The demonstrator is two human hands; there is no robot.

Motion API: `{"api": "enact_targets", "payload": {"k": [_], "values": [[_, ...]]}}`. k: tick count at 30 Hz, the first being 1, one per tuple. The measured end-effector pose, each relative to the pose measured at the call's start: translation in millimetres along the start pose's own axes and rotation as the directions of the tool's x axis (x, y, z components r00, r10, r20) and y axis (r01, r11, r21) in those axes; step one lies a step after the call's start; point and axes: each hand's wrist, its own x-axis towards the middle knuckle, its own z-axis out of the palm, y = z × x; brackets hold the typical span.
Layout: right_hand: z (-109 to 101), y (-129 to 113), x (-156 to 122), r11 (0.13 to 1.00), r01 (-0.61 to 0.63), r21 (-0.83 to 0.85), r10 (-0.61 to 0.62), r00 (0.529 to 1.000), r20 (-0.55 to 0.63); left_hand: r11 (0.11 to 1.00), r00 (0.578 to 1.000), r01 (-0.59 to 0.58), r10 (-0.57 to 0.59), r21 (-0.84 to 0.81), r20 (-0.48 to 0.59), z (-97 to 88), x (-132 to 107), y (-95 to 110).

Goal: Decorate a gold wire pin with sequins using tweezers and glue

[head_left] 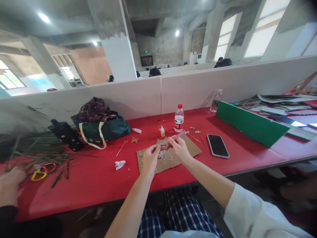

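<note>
Over a piece of brown cardboard point(189, 150), both hands meet close together. My left hand point(151, 158) is closed, thumb and fingers pinching something small that I cannot make out. My right hand point(180, 150) grips a slim pink pen-like tool point(179, 135), its lower end near the left fingertips. Tiny shiny beads point(161, 155) lie heaped on the cardboard below them. Just behind stands a small white glue bottle point(162, 131) with a yellow label. Thin hairpin-like sticks with ornamented ends point(198, 133) rest to the right, and a similar stick point(121, 148) to the left.
A red-capped water bottle point(179, 119) stands behind the cardboard; a phone point(218, 145) lies right, before a green board point(250, 124). Leftward are a crumpled tissue point(120, 164), a green bag point(111, 129), a black tumbler point(66, 135), scissors point(41, 172) and another person's hand point(11, 180).
</note>
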Motion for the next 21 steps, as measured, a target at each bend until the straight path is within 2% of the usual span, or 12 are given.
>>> {"api": "enact_targets", "payload": {"k": [6,10,12,16,21], "values": [[-4,24,10,0.999,-0.047,0.003,0.047,0.996,-0.07,0.997,1.0,0.024,-0.024,0.077,0.003,-3.3,18,-28],[-10,43,22,0.995,-0.101,-0.022,0.099,0.992,-0.084,0.97,0.998,-0.065,0.063,0.233,0.017,-24.6,38,-49],[-15,55,29,0.99,-0.13,-0.05,0.126,0.99,-0.07,0.929,0.988,-0.149,0.128,0.339,0.084,-39.2,47,-61],[-24,84,43,0.976,-0.173,-0.129,0.173,0.985,-0.014,0.808,0.942,-0.317,0.208,0.497,0.262,-60.6,59,-87],[-29,106,49,0.955,-0.175,-0.241,0.201,0.976,0.089,0.687,0.911,-0.396,0.213,0.609,0.352,-63.3,59,-109]]}}
